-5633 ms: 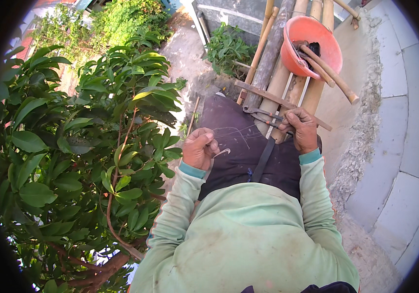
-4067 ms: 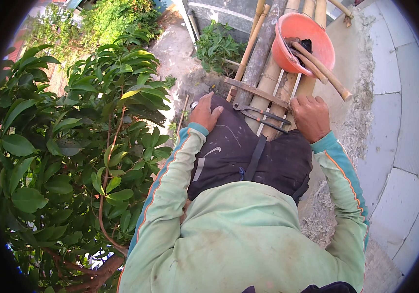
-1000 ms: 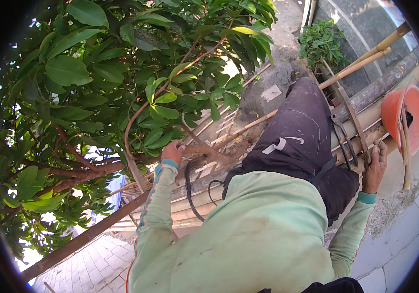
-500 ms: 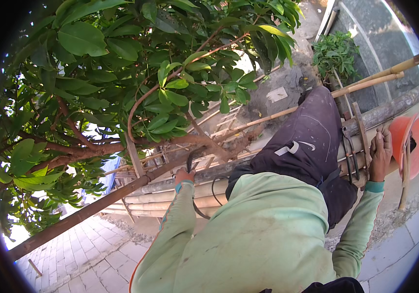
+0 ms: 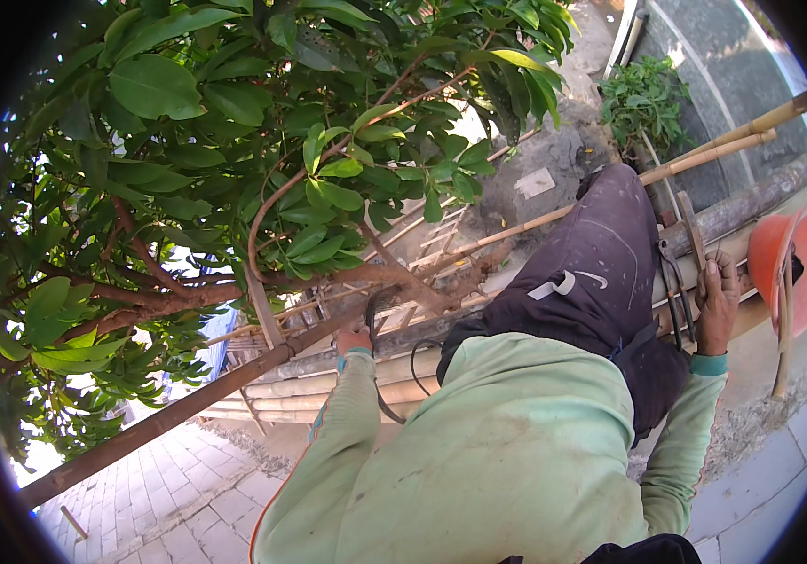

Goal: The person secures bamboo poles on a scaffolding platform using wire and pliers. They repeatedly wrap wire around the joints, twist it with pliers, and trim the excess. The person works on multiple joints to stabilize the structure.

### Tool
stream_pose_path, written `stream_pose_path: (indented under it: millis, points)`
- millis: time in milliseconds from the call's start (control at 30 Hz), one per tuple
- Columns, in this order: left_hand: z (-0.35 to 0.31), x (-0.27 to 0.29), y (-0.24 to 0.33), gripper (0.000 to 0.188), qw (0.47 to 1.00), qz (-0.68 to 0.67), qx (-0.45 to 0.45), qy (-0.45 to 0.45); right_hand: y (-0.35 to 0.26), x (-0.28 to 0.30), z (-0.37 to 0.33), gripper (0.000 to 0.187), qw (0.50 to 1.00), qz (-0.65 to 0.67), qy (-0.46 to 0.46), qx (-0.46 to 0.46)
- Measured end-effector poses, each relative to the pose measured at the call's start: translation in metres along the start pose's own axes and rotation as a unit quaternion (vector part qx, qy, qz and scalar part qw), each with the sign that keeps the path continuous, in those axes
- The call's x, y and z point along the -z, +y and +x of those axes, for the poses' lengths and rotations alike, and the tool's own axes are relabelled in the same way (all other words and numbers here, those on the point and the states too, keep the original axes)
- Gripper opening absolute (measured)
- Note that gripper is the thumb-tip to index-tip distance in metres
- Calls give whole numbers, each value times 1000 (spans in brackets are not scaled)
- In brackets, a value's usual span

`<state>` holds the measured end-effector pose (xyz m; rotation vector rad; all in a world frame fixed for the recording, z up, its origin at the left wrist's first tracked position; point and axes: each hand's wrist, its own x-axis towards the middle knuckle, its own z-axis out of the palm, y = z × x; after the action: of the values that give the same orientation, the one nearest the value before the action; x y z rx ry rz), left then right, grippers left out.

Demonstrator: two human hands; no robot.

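Note:
My left hand [image 5: 355,338] is closed around a dark curved strip [image 5: 372,308], beside a long brown pole [image 5: 215,390]. Part of the strip shows above the fist. My right hand [image 5: 719,296] is closed, with thumb and fingertips pressed together at a narrow wooden slat [image 5: 692,226]. It covers the slat's lower part, and whatever lies between the fingers is hidden. Just left of that hand, dark-handled pincers [image 5: 674,287] hang against the bamboo poles by my leg. An orange bucket [image 5: 787,282] is tilted to the right of the hand, a stick showing at its mouth.
A leafy tree [image 5: 234,169] fills the upper left, its branches reaching over the poles. Bamboo poles [image 5: 281,387] run across under me. Below are grey paving [image 5: 154,475] and a ladder-like frame [image 5: 439,240]. A green bush [image 5: 646,105] grows at the upper right.
My right hand has moved left, away from the bucket, onto the wooden slat. My left hand has shifted slightly up and right with the dark strip.

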<state>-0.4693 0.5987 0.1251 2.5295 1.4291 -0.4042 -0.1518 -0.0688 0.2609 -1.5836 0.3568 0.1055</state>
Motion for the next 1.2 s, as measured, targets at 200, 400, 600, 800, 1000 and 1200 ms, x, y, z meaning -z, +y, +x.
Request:
stream_pose_path:
  millis: [200, 400, 600, 800, 1000, 1200]
  points:
    - [-60, 9, 25, 8, 919, -375, -105, -63, -18, -43, -14, 14, 996, 77, -46, -15]
    - [-133, -16, 90, 17, 787, -578, -103, -191, -40, -135, -22, 34, 954, 17, -298, -14]
    - [-125, 2, 124, 15, 795, -481, -239, -282, 9, -246, -34, 27, 810, -258, -470, 237]
    - [-126, 16, 137, 10, 787, -441, -312, -297, -8, -313, -42, 31, 673, -315, -574, 345]
    - [-130, 13, 133, 14, 797, -442, -310, -270, 29, -321, -54, 25, 559, -429, -639, 307]
    - [-156, -25, 90, 35, 880, -365, -240, -184, 14, -313, -45, 31, 628, -415, -558, 350]
